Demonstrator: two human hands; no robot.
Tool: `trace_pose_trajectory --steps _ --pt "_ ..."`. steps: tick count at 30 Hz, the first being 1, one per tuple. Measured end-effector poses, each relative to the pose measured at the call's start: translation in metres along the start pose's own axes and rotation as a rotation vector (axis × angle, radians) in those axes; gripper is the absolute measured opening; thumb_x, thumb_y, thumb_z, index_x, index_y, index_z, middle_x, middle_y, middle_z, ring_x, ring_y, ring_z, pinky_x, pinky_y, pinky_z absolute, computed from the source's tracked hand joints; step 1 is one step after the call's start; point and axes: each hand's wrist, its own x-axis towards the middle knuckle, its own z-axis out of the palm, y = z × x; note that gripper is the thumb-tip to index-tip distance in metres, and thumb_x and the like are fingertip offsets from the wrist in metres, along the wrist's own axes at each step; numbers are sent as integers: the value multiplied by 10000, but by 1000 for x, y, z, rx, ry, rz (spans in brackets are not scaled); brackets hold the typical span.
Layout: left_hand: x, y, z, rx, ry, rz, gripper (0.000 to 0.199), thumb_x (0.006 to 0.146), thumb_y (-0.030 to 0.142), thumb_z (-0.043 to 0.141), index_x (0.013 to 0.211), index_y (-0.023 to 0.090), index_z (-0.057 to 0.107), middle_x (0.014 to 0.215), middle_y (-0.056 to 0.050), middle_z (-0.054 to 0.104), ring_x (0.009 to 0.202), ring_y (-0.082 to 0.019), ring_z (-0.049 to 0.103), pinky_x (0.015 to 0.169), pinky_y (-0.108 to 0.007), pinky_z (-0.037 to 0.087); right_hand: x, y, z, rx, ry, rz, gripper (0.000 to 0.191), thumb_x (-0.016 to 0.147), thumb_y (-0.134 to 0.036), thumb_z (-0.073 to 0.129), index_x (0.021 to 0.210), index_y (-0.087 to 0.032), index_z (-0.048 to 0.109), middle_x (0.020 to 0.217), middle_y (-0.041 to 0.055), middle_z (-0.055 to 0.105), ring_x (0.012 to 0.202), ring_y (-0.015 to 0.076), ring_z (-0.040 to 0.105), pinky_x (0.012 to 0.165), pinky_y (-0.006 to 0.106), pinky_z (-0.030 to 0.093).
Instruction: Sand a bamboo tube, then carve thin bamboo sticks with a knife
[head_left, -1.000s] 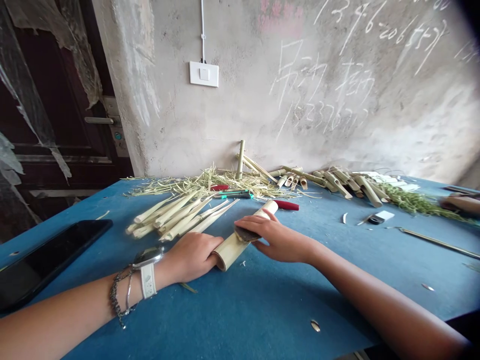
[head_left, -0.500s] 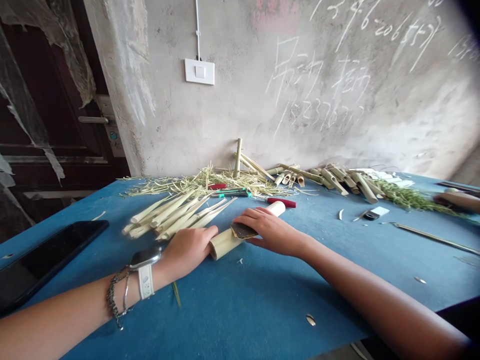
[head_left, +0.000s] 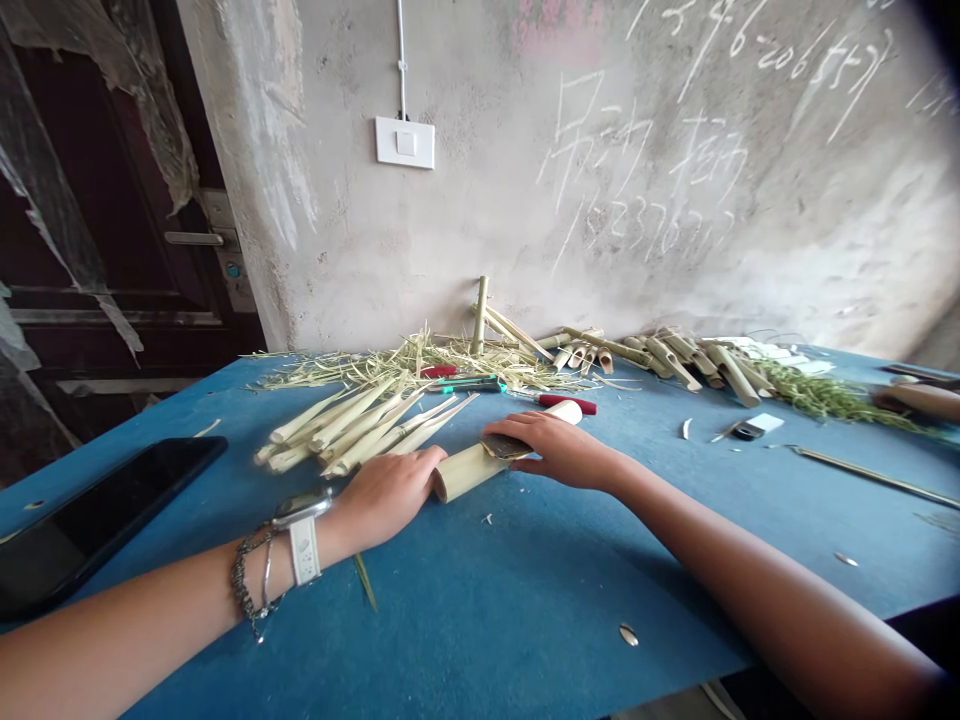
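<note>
A pale split length of bamboo [head_left: 469, 474] lies slantwise on the blue table, its near end at my left hand [head_left: 394, 490]. The left fingers are closed on that end, partly hidden behind it. On top of the bamboo, my right hand [head_left: 562, 448] presses a dark piece of sandpaper [head_left: 507, 446], its fingers wrapped over it. The bamboo's far end shows beyond the right hand. Beside my left hand lies a bundle of pale, pointed bamboo pieces [head_left: 352, 425].
Behind are a heap of shavings [head_left: 405, 358], a red-handled tool [head_left: 568, 404] and a teal tool [head_left: 472, 384]. Cut bamboo pieces [head_left: 671, 358] line the wall at right. A black phone [head_left: 105, 515] lies at left. A utility blade-like white-and-black item [head_left: 757, 427] sits right.
The bamboo and both hands have shifted slightly to the right and away from me. The sandpaper sits a little farther along the bamboo. The view has moved slightly.
</note>
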Motion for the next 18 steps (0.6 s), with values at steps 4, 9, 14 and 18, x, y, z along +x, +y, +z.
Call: trace_pose_trajectory --steps 4,9,14,18 --pt "0 -1 -2 -44 11 -9 241 894 200 299 989 207 521 895 -39 672 794 -203 632 590 -266 348 0 -2 2 -83 12 -5 445 793 -218 623 1217 -229 490 1083 53 610 988 210 555 903 412 405" --pt "0 -5 -3 -68 59 -50 153 826 160 384 886 204 519 797 -19 658 721 -187 613 552 -251 304 1 -9 7 -228 42 -59 459 806 -270 621 1239 -226 475 1068 63 628 986 229 565 1021 554 216" --pt "-2 -6 -6 -45 71 -109 67 768 165 448 767 196 508 658 7 600 614 -153 557 509 -237 239 0 -21 8 -213 82 -122 415 849 -306 557 1246 -218 477 1046 70 636 973 216 564 1029 543 203" --pt "-2 -3 -9 -42 71 -126 72 748 185 476 677 195 481 605 15 573 581 -148 535 497 -245 204 1 -24 8 -204 97 -149 403 871 -315 522 1258 -218 468 1061 72 634 985 206 561 1044 530 177"
